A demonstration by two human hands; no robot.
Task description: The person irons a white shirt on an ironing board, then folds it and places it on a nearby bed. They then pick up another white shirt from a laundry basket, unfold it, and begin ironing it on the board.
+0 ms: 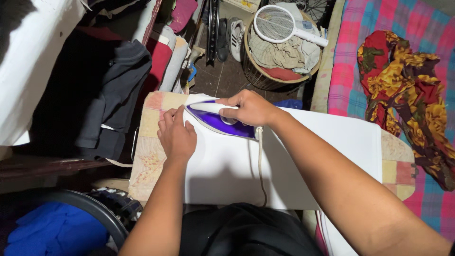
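Closest to the camera lies a dark cloth (246, 230), and at the bottom left there is a round tub (102, 213) with blue cloth (52, 232) in it.

Just past that is the counter (144, 163), padded with a patchwork cover. A white cloth (294, 166) is spread over most of it. The part of the cloth near the person looks flat and smooth, so I think that bit is already ironed. The far left end, under the iron, is the bit being pressed now. I cannot tell how much is left.

The left hand (176, 135) lies flat with its fingers spread, pressing the white cloth down. It holds nothing.

The right hand (250, 108) has its grip closed around the white handle of the purple iron (220, 122). The iron sits on the cloth at the far left end, just beside the left hand. Its cord (260, 166) runs back toward the person.

Farther away, dark clothes (111, 95) hang on the left. A basket (258, 76) of clothes stands on the floor with a white racket-shaped swatter (279, 23) on top. On the right is a bed with a checked blanket (348, 71) and a red and yellow flowery cloth (407, 95).
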